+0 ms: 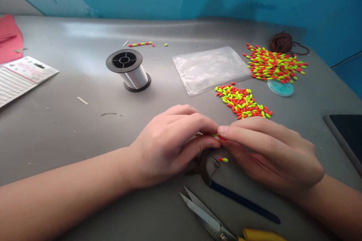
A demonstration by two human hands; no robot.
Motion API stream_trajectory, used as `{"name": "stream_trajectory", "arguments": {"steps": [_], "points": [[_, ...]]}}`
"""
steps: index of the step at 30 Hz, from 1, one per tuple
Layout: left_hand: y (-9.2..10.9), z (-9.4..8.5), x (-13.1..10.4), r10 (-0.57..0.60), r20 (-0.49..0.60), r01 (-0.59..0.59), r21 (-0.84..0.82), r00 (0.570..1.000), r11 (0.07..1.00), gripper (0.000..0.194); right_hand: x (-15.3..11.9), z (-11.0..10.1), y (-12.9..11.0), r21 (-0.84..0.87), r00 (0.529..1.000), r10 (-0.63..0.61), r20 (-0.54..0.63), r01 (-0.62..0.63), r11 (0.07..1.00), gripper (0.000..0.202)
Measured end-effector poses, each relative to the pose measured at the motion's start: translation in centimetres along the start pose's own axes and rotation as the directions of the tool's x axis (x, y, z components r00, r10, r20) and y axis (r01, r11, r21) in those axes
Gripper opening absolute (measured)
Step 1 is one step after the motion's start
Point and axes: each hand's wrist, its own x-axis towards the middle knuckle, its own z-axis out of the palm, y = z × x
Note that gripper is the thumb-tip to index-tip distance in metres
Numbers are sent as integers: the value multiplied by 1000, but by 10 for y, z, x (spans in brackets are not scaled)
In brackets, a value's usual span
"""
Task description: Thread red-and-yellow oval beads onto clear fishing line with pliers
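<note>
My left hand (166,143) is closed in a pinch, its thumb and forefinger around yellow-green beads (215,135) that show only in part. Fingertip to fingertip with it, my right hand (274,150) pinches a red bead (221,138). Any thread through these beads is too fine to make out. Below the hands lie a red and a yellow-green bead (223,160), by pliers with dark blue handles (243,200) whose head is partly hidden. Scissors with yellow handles (202,211) lie open at the bottom edge. Just beyond my fingers is a pile of red and yellow-green beads (243,101).
A spool of clear line (135,77) stands left of a clear plastic bag (210,68). Farther right are a larger bead pile (273,63), a teal disc (281,87) and brown yarn (280,42). A short bead row (140,44) lies at the back. A dark tablet-like object (346,135) is at right.
</note>
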Motion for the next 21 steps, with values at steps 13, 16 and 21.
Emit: {"name": "stream_trajectory", "arguments": {"steps": [13, 16, 21], "points": [[0, -1, 3, 22, 38, -21, -17, 999, 1000, 5, 4, -4, 0, 2, 999, -5, 36, 5, 1000, 29], [1, 1, 3, 14, 49, -13, -24, 999, 1000, 6, 5, -3, 0, 7, 1000, -2, 25, 2, 1000, 29], [1, 2, 3, 26, 84, -24, -18, 996, 1000, 8, 7, -4, 2, 8, 998, 54, 41, -54, 998, 25]]}}
